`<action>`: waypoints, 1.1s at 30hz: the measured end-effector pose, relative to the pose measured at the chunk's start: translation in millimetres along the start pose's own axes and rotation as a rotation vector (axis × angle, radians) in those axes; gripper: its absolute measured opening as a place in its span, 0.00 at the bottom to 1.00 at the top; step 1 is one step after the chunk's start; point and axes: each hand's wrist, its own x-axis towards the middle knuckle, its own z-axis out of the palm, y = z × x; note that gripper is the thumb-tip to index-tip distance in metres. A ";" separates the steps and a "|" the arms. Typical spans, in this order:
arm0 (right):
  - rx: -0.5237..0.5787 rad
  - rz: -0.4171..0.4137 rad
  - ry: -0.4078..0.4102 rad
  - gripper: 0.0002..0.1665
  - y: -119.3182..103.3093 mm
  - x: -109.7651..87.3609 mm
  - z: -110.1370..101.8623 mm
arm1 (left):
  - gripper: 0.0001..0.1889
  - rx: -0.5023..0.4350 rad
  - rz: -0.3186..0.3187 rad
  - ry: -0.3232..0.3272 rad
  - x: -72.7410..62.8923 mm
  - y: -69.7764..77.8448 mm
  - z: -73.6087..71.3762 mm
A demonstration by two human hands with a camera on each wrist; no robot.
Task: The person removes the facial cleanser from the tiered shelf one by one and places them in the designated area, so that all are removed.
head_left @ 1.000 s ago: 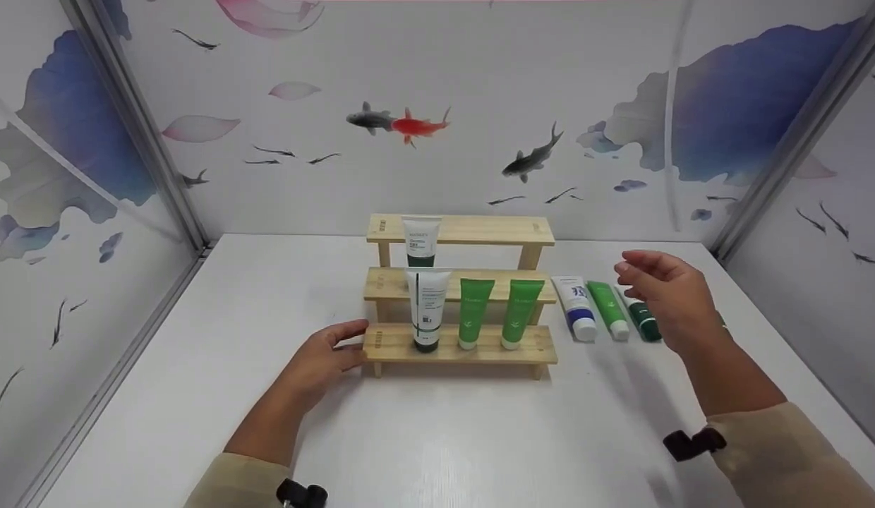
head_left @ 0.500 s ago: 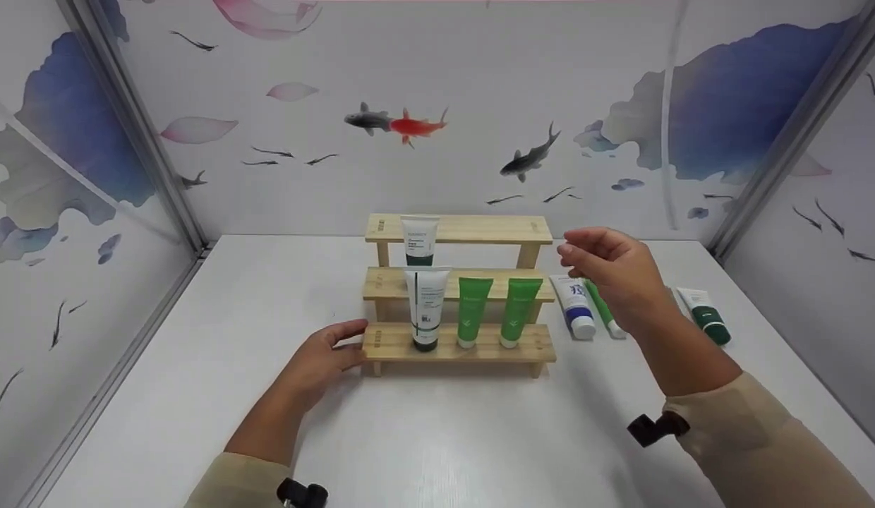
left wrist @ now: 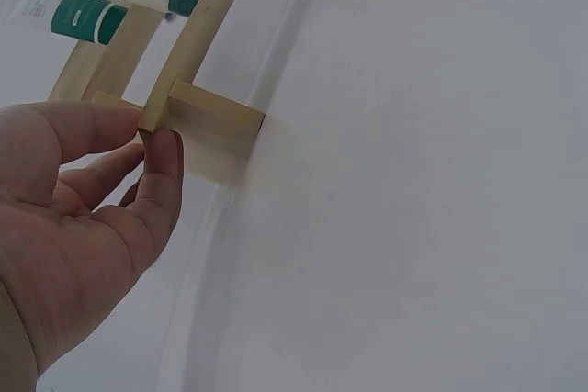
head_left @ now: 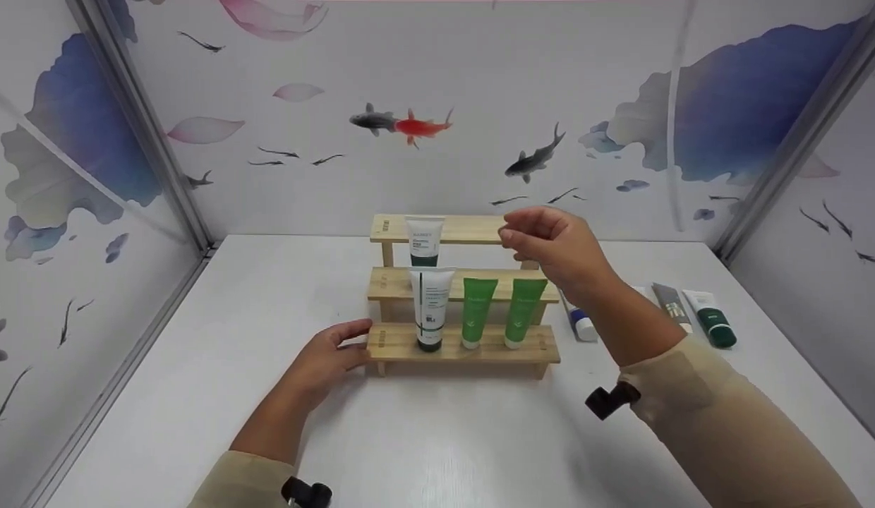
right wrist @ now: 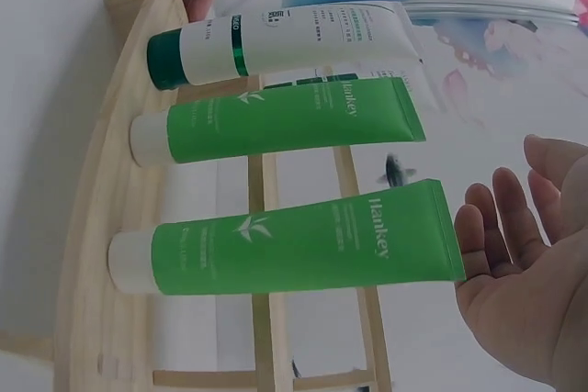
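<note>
My left hand (head_left: 332,356) pinches the left end of the wooden three-tier rack's lowest shelf (left wrist: 197,48), thumb on one face and fingers on the other. On that shelf a white tube with a dark green cap (head_left: 430,310) and two green tubes (head_left: 478,310) (head_left: 526,310) stand on their caps. Another white-and-green tube (head_left: 423,240) stands behind, on the middle tier, its base hidden. My right hand (head_left: 557,247) hovers over the rack's right side, fingers loosely bent and holding nothing. In the right wrist view it is beside the top end of the nearer green tube (right wrist: 303,245).
Right of the rack, tubes lie flat on the white table (head_left: 437,437): a white-and-blue one (head_left: 584,328), a grey one (head_left: 669,303) and a white-and-dark-green one (head_left: 713,317). My right forearm covers part of this row. Printed wall panels (head_left: 303,190) enclose the table's back and sides.
My right hand has moved left, from above the lying tubes to over the rack's right side, still empty. My left hand keeps its grip on the shelf end.
</note>
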 end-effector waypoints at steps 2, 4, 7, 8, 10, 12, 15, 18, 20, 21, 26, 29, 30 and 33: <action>-0.012 -0.002 -0.023 0.24 -3.8 5.4 6.3 | 0.31 0.001 0.003 -0.001 0.3 -0.5 -0.7; -0.018 -0.007 -0.038 0.24 -7.4 10.6 12.1 | 0.31 0.001 0.006 -0.006 0.7 -1.0 -1.6; -0.022 -0.011 -0.062 0.25 -12.4 17.6 20.7 | 0.31 -0.012 0.006 -0.010 0.9 -0.8 -2.1; -0.021 -0.007 -0.069 0.25 -13.2 20.3 23.5 | 0.31 -0.016 0.007 -0.012 0.9 -0.8 -2.2; -0.034 0.006 -0.083 0.25 -15.1 24.9 28.8 | 0.31 -0.017 0.002 -0.006 0.6 -0.3 -2.1; -0.053 0.024 -0.101 0.24 -16.6 29.4 34.0 | 0.31 -0.019 0.000 -0.002 0.1 0.3 -1.8; -0.060 0.057 -0.128 0.25 -18.1 35.9 42.1 | 0.31 -0.014 -0.004 0.001 -0.7 1.0 -1.3; -0.069 0.090 -0.154 0.27 -18.2 41.9 50.0 | 0.31 -0.008 -0.007 0.002 -0.8 1.1 -0.4; -0.076 0.107 -0.166 0.28 -17.5 45.5 54.8 | 0.31 -0.009 -0.010 0.003 -0.7 0.9 0.1; -0.082 0.115 -0.169 0.28 -16.7 47.4 56.7 | 0.31 -0.009 -0.011 0.005 -0.6 0.9 0.4; -0.095 0.138 -0.179 0.26 -14.6 54.1 62.8 | 0.32 -0.010 -0.012 0.010 0.1 0.7 1.1; -0.102 0.159 -0.178 0.24 -14.0 57.4 65.2 | 0.32 -0.002 -0.010 0.012 0.2 0.8 1.3; -0.106 0.168 -0.179 0.23 -13.8 58.5 65.8 | 0.32 0.002 -0.009 0.013 0.0 0.9 1.4; -0.137 0.183 -0.185 0.19 -12.5 61.2 67.6 | 0.31 0.008 -0.007 0.015 -0.1 0.8 1.5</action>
